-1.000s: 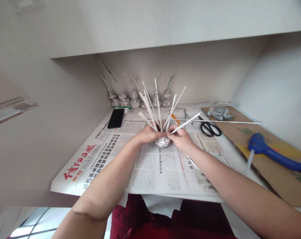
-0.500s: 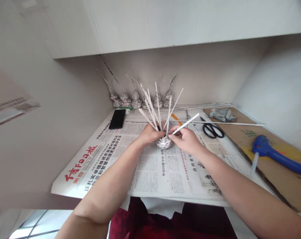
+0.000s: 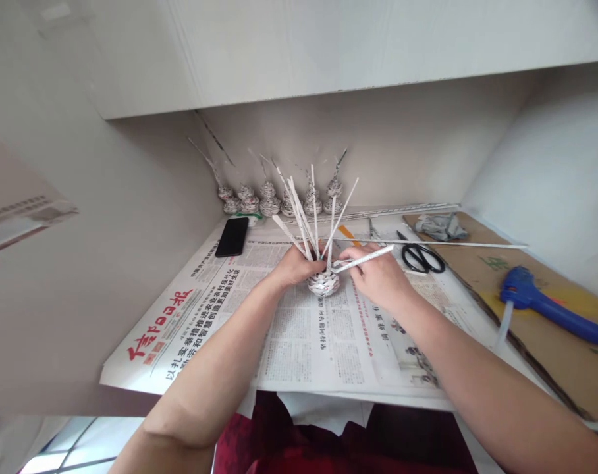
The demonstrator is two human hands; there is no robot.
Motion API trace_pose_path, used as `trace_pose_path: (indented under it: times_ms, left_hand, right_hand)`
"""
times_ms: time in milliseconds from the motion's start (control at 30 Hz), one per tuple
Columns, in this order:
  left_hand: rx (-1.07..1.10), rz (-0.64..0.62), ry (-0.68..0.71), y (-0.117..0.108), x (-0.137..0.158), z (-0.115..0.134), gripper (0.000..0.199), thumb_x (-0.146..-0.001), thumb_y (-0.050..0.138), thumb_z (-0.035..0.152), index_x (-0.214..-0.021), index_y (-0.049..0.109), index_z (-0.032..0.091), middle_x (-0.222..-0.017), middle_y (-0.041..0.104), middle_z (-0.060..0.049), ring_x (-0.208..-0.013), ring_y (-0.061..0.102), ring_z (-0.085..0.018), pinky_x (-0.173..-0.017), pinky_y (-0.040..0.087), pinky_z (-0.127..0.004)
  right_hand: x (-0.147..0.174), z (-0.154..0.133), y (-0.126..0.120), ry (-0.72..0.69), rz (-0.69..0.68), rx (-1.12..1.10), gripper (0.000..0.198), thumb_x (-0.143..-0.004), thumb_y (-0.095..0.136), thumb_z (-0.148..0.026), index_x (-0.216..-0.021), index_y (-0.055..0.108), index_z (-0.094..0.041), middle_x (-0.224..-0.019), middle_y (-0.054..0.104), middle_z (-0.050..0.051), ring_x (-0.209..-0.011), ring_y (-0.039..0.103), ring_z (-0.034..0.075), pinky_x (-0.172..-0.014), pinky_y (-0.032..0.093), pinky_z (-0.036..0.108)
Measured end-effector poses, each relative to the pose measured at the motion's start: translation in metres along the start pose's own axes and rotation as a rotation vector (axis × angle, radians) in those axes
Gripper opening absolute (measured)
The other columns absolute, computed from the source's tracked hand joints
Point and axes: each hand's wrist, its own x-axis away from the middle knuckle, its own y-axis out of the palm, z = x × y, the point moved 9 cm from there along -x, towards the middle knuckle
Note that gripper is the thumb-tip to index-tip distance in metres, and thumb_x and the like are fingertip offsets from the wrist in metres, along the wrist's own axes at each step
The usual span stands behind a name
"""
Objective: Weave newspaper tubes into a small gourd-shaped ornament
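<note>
A small round basket woven from rolled newspaper strips sits on the newspaper in front of me. Several upright paper sticks fan out from its top. My left hand is closed around the basket's left side, thumb at the rim. On the right, my right hand has its fingers curled in a pinch on a paper strip close to the rim; the fingertips are partly hidden. One paper stick leans out to the right across that hand. Behind it runs a long thin paper strip.
Several woven gourd shapes line the back wall. A black phone lies at left. Black-handled scissors, a crumpled grey cloth and a blue glue gun on cardboard are at right. An overhang is above.
My right hand has turned and shifted slightly right, away from the rim. The right-leaning paper stick has dropped lower. My left hand stays on the basket.
</note>
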Motion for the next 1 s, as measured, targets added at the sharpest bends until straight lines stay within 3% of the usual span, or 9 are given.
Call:
trace_pose_path:
  times_ms: [233,333,433,500,633,767,867,1000]
  left_hand:
    - [-0.096,-0.003,-0.009,0.001,0.003,0.003,0.024,-0.07,0.06,0.015,-0.092,0.069,0.01,-0.093,0.071,-0.007,-0.089,0.064,-0.02,-0.084,0.049,-0.029]
    - [-0.157,0.001,0.002,0.001,0.002,0.001,0.023,-0.071,0.058,0.016,-0.091,0.068,0.011,-0.091,0.071,-0.005,-0.087,0.064,-0.019,-0.083,0.049,-0.029]
    - [-0.216,0.083,-0.021,-0.005,0.002,-0.004,0.022,-0.07,0.055,0.015,-0.088,0.067,0.013,-0.088,0.07,-0.003,-0.085,0.064,-0.019,-0.08,0.05,-0.029]
    - [-0.232,0.131,-0.038,-0.008,0.002,-0.007,0.022,-0.069,0.054,0.015,-0.088,0.066,0.013,-0.087,0.07,-0.003,-0.085,0.064,-0.019,-0.08,0.05,-0.029]
    - [-0.203,0.116,-0.042,-0.005,0.002,-0.006,0.026,-0.069,0.054,0.015,-0.092,0.067,0.013,-0.091,0.071,-0.004,-0.089,0.065,-0.02,-0.084,0.05,-0.03]
    - [-0.201,0.101,-0.059,-0.006,0.002,-0.005,0.023,-0.071,0.056,0.017,-0.09,0.068,0.013,-0.091,0.071,-0.005,-0.09,0.065,-0.021,-0.087,0.049,-0.032]
    - [-0.192,0.086,-0.058,-0.007,0.001,-0.006,0.02,-0.072,0.059,0.021,-0.089,0.068,0.013,-0.091,0.071,-0.005,-0.091,0.064,-0.021,-0.087,0.049,-0.031]
    - [-0.133,0.015,-0.059,0.001,0.001,-0.01,0.024,-0.077,0.062,0.03,-0.092,0.068,0.013,-0.091,0.071,-0.006,-0.088,0.064,-0.02,-0.082,0.051,-0.03]
  right_hand:
    - [0.005,-0.019,-0.008,-0.145,0.17,0.031,0.012,-0.085,0.057,-0.016,-0.086,0.067,-0.023,-0.08,0.071,0.002,-0.093,0.058,0.025,-0.09,0.032,0.042]
    - [0.008,-0.025,-0.017,-0.159,0.251,0.051,0.013,-0.085,0.058,-0.017,-0.088,0.068,-0.024,-0.094,0.072,0.004,-0.104,0.055,0.026,-0.095,0.031,0.044]
    - [0.012,-0.029,-0.03,-0.155,0.365,0.079,0.021,-0.079,0.058,-0.011,-0.091,0.069,-0.024,-0.111,0.068,0.004,-0.117,0.048,0.03,-0.1,0.029,0.047]
    - [0.014,-0.032,-0.034,-0.152,0.392,0.062,0.025,-0.075,0.057,-0.007,-0.09,0.069,-0.023,-0.11,0.068,0.005,-0.115,0.049,0.031,-0.097,0.032,0.047]
    - [0.013,-0.032,-0.021,-0.138,0.252,-0.143,0.023,-0.074,0.056,-0.011,-0.091,0.067,-0.02,-0.095,0.068,0.007,-0.095,0.058,0.026,-0.087,0.044,0.039]
    - [0.013,-0.026,-0.003,-0.005,0.125,-0.33,0.01,-0.084,0.053,-0.021,-0.084,0.063,-0.022,-0.085,0.066,0.005,-0.075,0.06,0.018,-0.072,0.047,0.03]
    - [0.013,-0.021,0.004,0.078,0.104,-0.44,0.021,-0.091,0.048,-0.03,-0.075,0.059,-0.022,-0.076,0.064,0.003,-0.073,0.061,0.018,-0.07,0.046,0.029]
    - [0.012,-0.006,0.017,0.226,0.083,-0.646,0.025,-0.094,0.043,-0.037,-0.081,0.059,-0.023,-0.077,0.067,0.003,-0.072,0.064,0.018,-0.067,0.049,0.029]
